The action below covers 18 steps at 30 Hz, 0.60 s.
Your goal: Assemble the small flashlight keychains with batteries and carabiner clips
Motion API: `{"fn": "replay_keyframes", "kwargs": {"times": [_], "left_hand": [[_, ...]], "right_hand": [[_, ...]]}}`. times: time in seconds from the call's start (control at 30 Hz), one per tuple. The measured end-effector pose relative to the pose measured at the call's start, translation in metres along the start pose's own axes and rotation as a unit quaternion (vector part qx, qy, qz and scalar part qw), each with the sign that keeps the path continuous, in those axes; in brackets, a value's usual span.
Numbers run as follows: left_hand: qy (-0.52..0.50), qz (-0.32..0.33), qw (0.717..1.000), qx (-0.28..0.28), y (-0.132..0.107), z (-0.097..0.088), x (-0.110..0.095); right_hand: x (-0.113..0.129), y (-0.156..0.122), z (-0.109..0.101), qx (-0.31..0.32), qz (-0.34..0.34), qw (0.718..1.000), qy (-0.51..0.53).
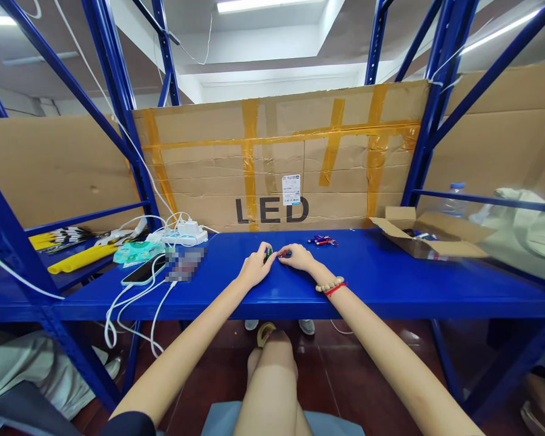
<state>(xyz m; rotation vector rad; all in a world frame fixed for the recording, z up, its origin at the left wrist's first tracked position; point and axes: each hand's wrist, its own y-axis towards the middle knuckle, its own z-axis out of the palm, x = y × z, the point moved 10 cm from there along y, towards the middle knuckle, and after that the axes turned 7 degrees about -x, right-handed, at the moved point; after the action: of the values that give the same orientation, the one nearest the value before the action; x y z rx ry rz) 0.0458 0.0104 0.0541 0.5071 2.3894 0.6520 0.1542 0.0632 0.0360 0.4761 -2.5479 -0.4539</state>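
Note:
My left hand (253,266) is closed in a pinch on a small dark green piece (267,254) above the blue table. Facing it and nearly touching its fingertips, my right hand (300,258) is also pinched, around something small and dark. My fingers cover most of both pieces, so their kind is unclear. A beaded bracelet and a red string circle my right wrist. Behind my right hand lies a small heap of thin red, purple and blue pieces (322,240), too small to name for certain.
An open cardboard box (429,245) with small items stands on the right. Left are a white power strip (186,233), tangled cables, a phone (144,272) and a teal packet (138,252). A tall cardboard sheet (200,181) closes the back, between blue posts. Other people's legs show below.

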Motion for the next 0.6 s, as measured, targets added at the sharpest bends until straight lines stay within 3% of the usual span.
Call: {"fn": "replay_keyframes", "kwargs": {"times": [0.27,0.6], "left_hand": [[0.039,-0.01,0.999,-0.007,0.002,0.0,0.005],[-0.032,-0.046,0.998,-0.017,0.003,0.0,0.014]], "right_hand": [[-0.005,0.0,0.002,0.005,0.009,1.0,0.016],[-0.014,0.0,-0.006,-0.037,0.037,0.997,0.051]]}}
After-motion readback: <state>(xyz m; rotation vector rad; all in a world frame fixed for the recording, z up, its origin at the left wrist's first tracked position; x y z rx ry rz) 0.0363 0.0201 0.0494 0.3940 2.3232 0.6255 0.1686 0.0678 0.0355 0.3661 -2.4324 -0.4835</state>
